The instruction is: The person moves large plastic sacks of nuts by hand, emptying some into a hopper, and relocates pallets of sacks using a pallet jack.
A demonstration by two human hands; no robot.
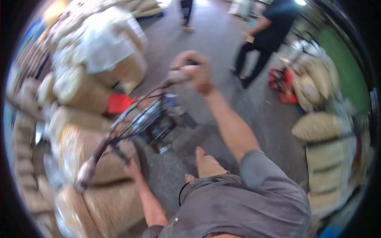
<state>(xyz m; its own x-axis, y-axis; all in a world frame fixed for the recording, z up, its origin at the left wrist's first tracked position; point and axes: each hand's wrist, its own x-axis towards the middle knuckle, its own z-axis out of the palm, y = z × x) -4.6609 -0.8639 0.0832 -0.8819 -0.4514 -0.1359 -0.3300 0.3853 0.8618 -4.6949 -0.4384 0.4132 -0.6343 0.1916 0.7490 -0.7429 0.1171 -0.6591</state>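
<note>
A bike-like handlebar (139, 115) with cables and a metal frame is left of centre, tilted and blurred. My right hand (196, 73) is curled round the end of its far grip (176, 77), and a small dark part shows between the fingers. Lower down, my left hand (133, 167) closes on a dark lever (121, 154) beside the near grip (88, 173). That near grip has no hand on it. Motion blurs the fingers of both hands.
Large wrapped sacks (111, 202) are stacked along the left. More sacks (325, 166) line the right, near a red object (282, 85). A person in dark clothes (264, 43) stands at upper right; another person's legs (186, 14) show at the top. Grey floor (166, 39) lies between.
</note>
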